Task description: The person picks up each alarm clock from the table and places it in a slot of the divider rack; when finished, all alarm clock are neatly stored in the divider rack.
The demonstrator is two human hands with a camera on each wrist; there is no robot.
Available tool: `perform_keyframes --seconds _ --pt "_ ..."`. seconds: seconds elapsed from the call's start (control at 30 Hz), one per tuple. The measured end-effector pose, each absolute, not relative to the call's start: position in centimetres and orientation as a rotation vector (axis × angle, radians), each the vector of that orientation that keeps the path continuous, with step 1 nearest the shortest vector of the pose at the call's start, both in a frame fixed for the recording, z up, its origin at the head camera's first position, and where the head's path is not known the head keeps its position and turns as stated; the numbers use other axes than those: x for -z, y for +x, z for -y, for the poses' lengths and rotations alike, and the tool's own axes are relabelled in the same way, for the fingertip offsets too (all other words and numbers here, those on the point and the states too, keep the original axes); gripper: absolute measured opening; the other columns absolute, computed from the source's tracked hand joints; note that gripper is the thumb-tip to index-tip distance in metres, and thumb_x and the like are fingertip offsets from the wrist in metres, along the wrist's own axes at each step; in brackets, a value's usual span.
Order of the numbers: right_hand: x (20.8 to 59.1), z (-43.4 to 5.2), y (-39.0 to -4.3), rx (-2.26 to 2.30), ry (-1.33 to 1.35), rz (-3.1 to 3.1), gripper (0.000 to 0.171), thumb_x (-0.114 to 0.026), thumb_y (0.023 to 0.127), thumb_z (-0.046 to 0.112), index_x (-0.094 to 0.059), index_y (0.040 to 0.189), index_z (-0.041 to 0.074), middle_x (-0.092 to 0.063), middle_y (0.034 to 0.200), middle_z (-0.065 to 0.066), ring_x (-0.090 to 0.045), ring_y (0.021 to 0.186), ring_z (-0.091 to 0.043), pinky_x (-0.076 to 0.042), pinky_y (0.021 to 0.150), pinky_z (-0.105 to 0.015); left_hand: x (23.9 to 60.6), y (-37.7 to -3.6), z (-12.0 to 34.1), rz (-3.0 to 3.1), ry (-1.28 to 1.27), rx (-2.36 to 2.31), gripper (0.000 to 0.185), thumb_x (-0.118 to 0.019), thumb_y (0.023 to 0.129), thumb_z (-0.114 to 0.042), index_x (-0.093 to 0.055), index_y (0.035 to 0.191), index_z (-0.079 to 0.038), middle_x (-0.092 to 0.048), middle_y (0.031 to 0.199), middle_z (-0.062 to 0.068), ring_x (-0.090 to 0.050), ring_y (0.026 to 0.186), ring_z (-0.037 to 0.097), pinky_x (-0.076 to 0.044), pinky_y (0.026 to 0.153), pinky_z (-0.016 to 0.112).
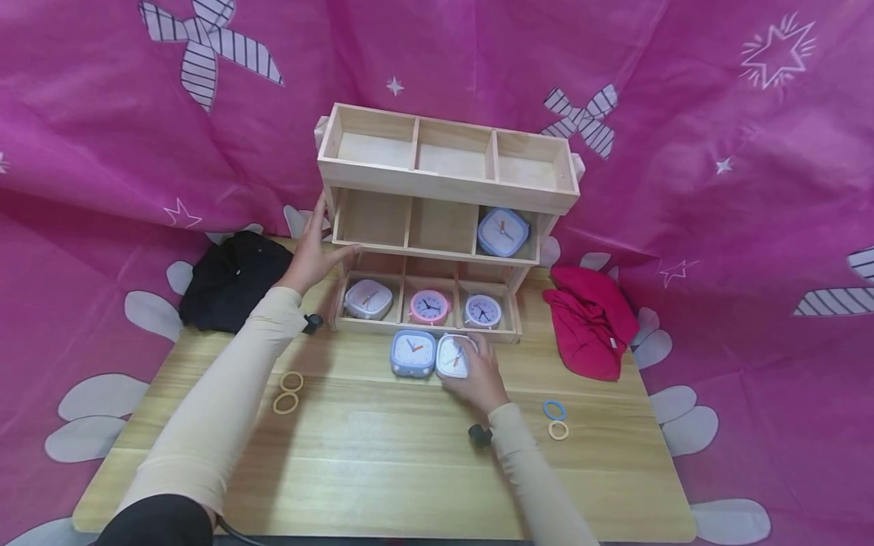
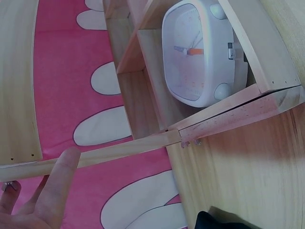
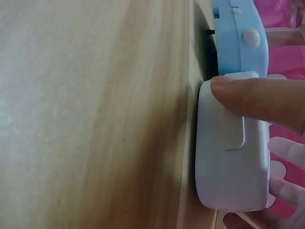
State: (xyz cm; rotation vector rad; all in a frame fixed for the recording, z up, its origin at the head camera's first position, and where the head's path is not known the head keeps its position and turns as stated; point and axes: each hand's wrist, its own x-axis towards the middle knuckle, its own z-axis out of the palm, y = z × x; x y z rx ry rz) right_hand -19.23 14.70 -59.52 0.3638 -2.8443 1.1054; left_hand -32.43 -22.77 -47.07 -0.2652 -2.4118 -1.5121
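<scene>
From the head, the left hand spreads its thumb and straight fingers against the left side of a pale wooden three-tier rack, without gripping. The right hand grips a white rounded-square alarm clock on the light wooden table, in front of the rack's lowest tier. Just to its left is a light-blue rounded-square alarm clock. The lowest tier's compartments hold, left to right, a pale rounded-square clock, a round pink clock and a round lavender clock. The middle tier's right compartment holds a blue rounded-square clock. Dial markings are too small to read. A black cloth item lies left of the rack, a red cloth hat right of it.

From the left wrist, extended fingers meet the rack's wooden edge; the pale clock leans in its compartment, an orange hand on its blurred dial.

From the right wrist, the thumb presses the white clock's back, across an outlined panel, with fingers on the far side. The light-blue clock touches its end.
</scene>
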Motion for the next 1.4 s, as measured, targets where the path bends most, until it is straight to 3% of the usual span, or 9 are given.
perform_keyframes --seconds 0.3,0.47,0.67,1.03,1.27,1.4 --pt "60.3 -14.9 -19.5 -1.050 0.329 2.846 0.092 -0.102 0.061 0.026 -0.063 0.144 0.017 -0.052 0.148 -0.016 -0.048 0.134 -0.041 -0.048 0.114 -0.060 47.0 -32.4 22.7 2.412 -0.264 1.497 0.124 -0.088 0.089 -0.009 0.000 0.174 -0.030 -0.026 0.170 0.025 -0.032 0.158 0.040 -0.038 0.129 0.059" --pt "60.0 -15.0 -18.9 -1.033 0.362 2.863 0.090 -0.100 0.065 0.031 -0.062 0.145 0.015 -0.056 0.148 -0.015 -0.050 0.136 -0.040 -0.045 0.118 -0.060 47.0 -32.2 22.7 2.406 -0.264 1.496 0.123 -0.087 0.089 -0.008 -0.001 0.174 -0.029 -0.027 0.168 0.026 -0.033 0.156 0.040 -0.038 0.129 0.059" --pt "59.7 -15.4 -17.4 -1.062 0.318 2.896 0.090 -0.099 0.067 0.032 -0.060 0.147 0.016 -0.057 0.149 -0.011 -0.055 0.133 -0.038 -0.051 0.113 -0.057 47.0 -32.1 22.7 2.403 -0.262 1.494 0.122 -0.087 0.089 -0.009 -0.001 0.174 -0.029 -0.023 0.172 0.024 -0.031 0.157 0.040 -0.037 0.129 0.059" --pt "57.6 -16.5 -14.3 -1.433 0.133 2.743 0.076 -0.102 0.066 0.032 -0.067 0.132 0.016 -0.064 0.134 -0.006 -0.060 0.123 -0.026 -0.051 0.111 -0.050 46.6 -32.1 22.9 2.449 -0.248 1.496 0.122 -0.086 0.091 -0.013 0.002 0.173 -0.033 -0.018 0.175 0.022 -0.034 0.158 0.043 -0.036 0.131 0.056" --pt "52.5 -14.8 -17.7 -1.485 0.352 2.466 0.064 -0.101 0.067 0.017 -0.063 0.118 0.010 -0.057 0.149 -0.013 -0.051 0.144 -0.034 -0.040 0.123 -0.056 46.5 -32.2 22.8 2.420 -0.268 1.511 0.122 -0.086 0.090 -0.010 0.000 0.174 -0.029 -0.017 0.175 0.021 -0.029 0.160 0.039 -0.036 0.131 0.054" --pt "48.8 -13.4 -20.7 -1.422 0.436 2.343 0.061 -0.102 0.066 0.015 -0.063 0.112 0.007 -0.056 0.153 -0.014 -0.050 0.144 -0.034 -0.041 0.121 -0.054 46.8 -32.2 22.7 2.424 -0.254 1.516 0.122 -0.087 0.090 -0.011 0.000 0.173 -0.031 -0.018 0.175 0.021 -0.031 0.159 0.040 -0.037 0.131 0.053"
